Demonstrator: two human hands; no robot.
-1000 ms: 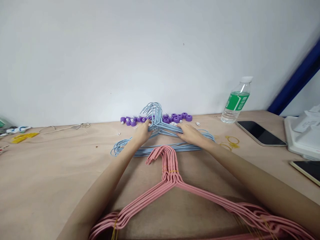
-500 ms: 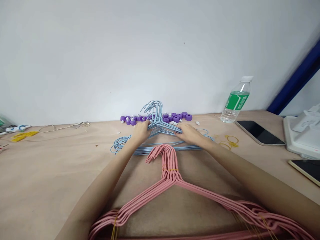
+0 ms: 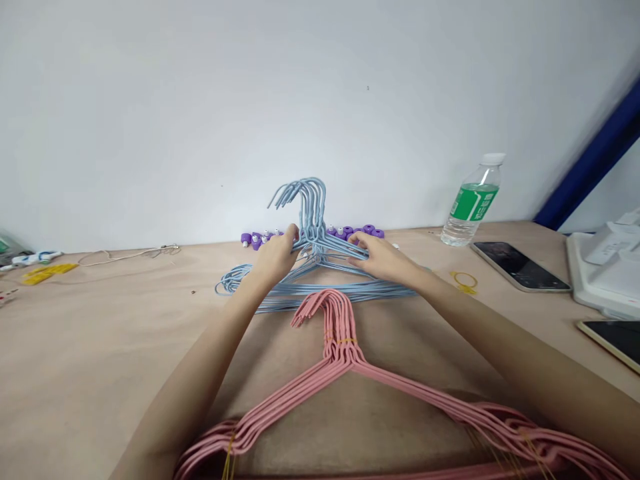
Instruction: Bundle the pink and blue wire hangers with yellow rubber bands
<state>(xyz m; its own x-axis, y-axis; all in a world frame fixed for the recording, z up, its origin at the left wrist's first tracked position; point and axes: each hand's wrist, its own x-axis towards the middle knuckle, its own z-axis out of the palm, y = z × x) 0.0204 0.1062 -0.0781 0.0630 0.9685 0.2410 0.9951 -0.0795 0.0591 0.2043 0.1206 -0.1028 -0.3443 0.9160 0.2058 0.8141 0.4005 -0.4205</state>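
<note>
Tan covered tabletop (image 3: pixel 100 347): left grip (image 3: pixel 275 260) closed around blue wire hangers (image 3: pixel 313 213); right grip (image 3: pixel 383 260) against their shoulders, closure unclear.

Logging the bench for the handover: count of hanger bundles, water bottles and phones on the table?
Blue hanger bundle: 1
Pink hanger bundle: 1
Water bottle: 1
Phones: 2
Total: 5
</note>
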